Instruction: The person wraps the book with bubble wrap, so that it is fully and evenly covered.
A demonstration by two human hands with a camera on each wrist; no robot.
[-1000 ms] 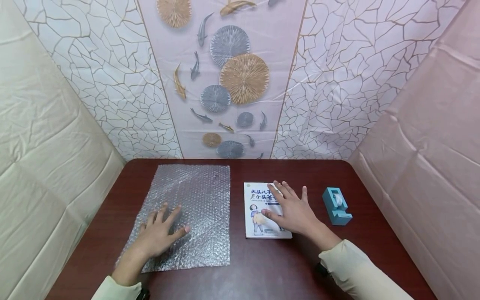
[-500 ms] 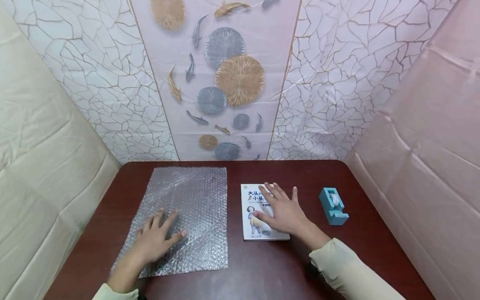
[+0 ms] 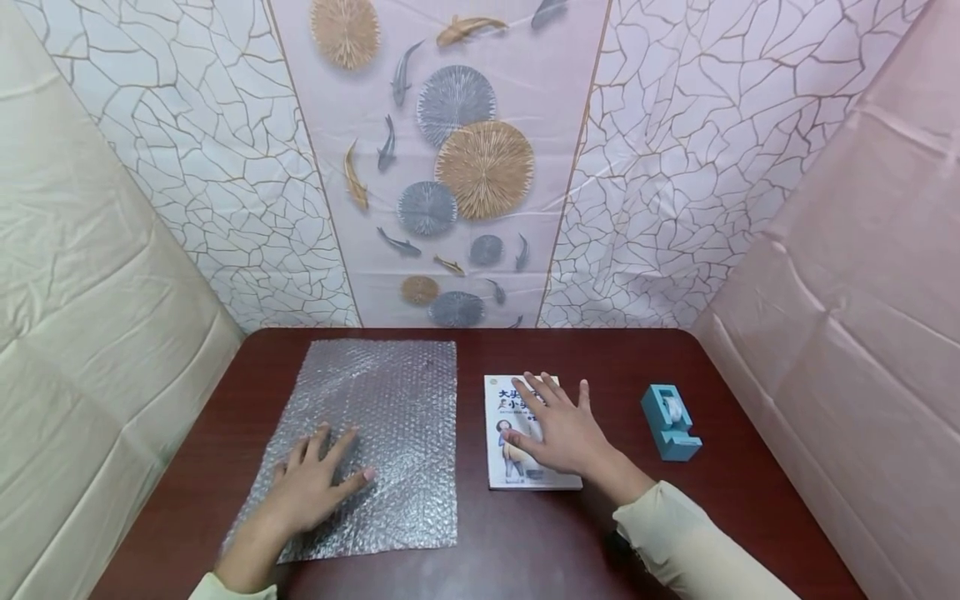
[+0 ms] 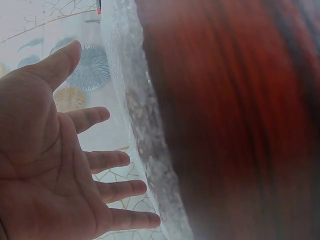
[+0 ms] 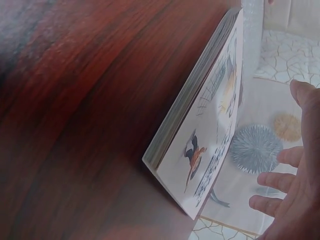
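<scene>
A sheet of bubble wrap lies flat on the left half of the table. Over its lower left part my left hand is held with the fingers spread, and the left wrist view shows a gap between most of the palm and the sheet. To the right lies a book with a white illustrated cover. My right hand hovers above it, fingers spread, hiding part of the title and picture. In the right wrist view the fingers stand apart from the book cover. Neither hand holds anything.
A light blue tape dispenser with a roll of clear tape stands on the right side of the dark red wooden table. A patterned cloth hangs behind the table, and plain cream cloths slope along both sides.
The whole view shifts slightly as the head camera moves. My right hand has drifted a little left over the book. The bubble wrap, book and tape dispenser stay where they were.
</scene>
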